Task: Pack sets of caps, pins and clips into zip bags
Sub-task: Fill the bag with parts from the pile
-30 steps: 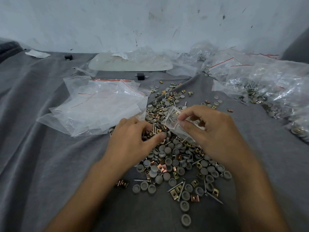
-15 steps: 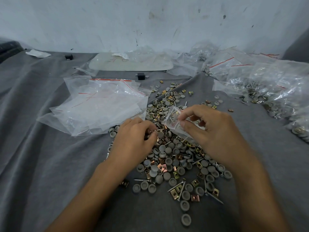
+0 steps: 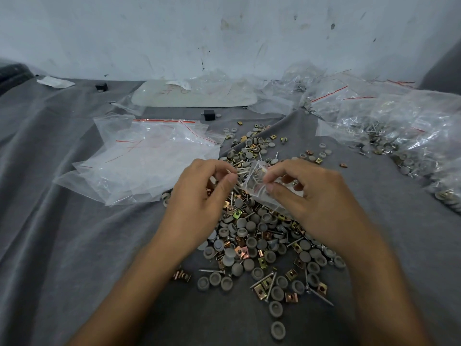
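A heap of grey round caps, brass-coloured clips and metal pins (image 3: 262, 236) lies on the grey cloth in front of me. My right hand (image 3: 316, 203) pinches a small clear zip bag (image 3: 259, 186) above the heap, its mouth turned to the left. My left hand (image 3: 199, 196) is raised beside the bag's mouth and pinches a thin metal pin (image 3: 238, 173) between thumb and forefinger, its tip at the bag's opening. Some pins seem to lie inside the bag.
A stack of empty zip bags (image 3: 147, 158) with red seals lies left of the heap. Filled bags (image 3: 404, 131) pile up at the right. A flat white board (image 3: 194, 96) and a small black block (image 3: 209, 115) sit farther back by the wall.
My left hand rose from the heap with a pin and moved right to the bag's mouth. My right hand kept holding the bag in place.
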